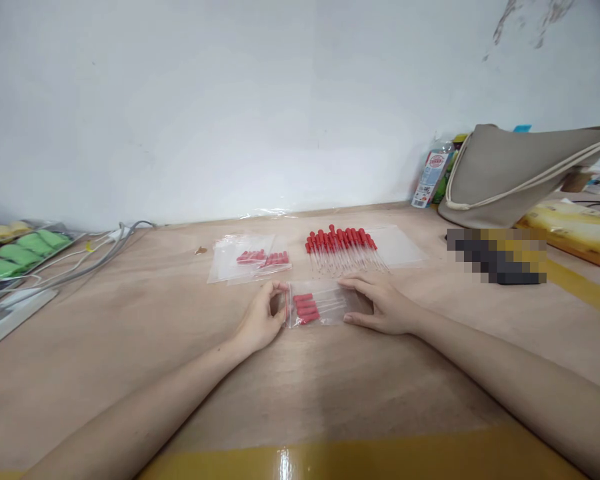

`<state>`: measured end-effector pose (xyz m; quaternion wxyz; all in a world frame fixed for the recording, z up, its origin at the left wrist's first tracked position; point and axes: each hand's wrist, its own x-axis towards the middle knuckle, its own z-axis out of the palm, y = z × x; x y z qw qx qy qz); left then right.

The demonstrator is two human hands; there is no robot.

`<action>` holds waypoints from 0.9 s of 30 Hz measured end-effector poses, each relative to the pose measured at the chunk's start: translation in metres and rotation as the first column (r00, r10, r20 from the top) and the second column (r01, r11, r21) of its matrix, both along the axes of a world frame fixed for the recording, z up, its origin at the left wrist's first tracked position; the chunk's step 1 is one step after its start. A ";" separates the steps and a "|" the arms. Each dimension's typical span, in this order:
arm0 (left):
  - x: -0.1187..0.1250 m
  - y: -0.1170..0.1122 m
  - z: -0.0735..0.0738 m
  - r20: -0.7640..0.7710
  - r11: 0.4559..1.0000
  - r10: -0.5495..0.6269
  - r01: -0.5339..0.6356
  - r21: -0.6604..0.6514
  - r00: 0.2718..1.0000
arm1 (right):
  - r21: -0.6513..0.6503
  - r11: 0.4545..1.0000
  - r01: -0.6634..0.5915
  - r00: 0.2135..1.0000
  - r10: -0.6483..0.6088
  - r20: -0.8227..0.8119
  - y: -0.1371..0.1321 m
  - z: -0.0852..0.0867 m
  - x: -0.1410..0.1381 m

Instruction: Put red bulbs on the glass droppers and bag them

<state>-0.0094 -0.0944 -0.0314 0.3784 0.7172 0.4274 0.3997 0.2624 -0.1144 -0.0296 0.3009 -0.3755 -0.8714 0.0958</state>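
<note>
A small clear zip bag (333, 315) lies flat on the table between my hands, with several red-bulbed droppers (307, 310) inside, bulbs toward its left end. My left hand (261, 319) pinches the bag's red-lined zip edge. At the opposite end, my right hand (386, 305) has its thumb and fingers closed on the plastic. Beyond the bag lies a fanned pile of loose droppers (337, 241), red bulbs away from me and thin clear tubes pointing toward me. Further left, a few clear bags (230, 259) overlap, with red bulbs showing through the plastic.
Flat clear plastic (404, 245) lies right of the loose pile. A grey bag (505, 170), a bottle (430, 175) and a yellow packet (573, 230) stand at the right. Cables (123, 240) and packaged green items (27, 252) are at the left. A wall runs behind.
</note>
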 end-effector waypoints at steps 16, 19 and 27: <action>0.008 0.042 0.028 -0.262 0.865 0.344 -0.196 0.462 0.902 | -0.049 0.998 0.027 1.000 -0.026 0.016 0.000 0.001 -0.001; 0.030 0.079 0.040 -0.431 0.927 0.332 -0.206 0.313 0.839 | -0.046 0.997 0.057 0.998 -0.056 0.023 0.000 0.002 -0.001; 0.084 0.149 0.037 -0.518 0.960 0.237 -0.279 -0.004 0.822 | -0.019 1.000 0.011 0.998 -0.010 0.067 0.000 0.001 0.000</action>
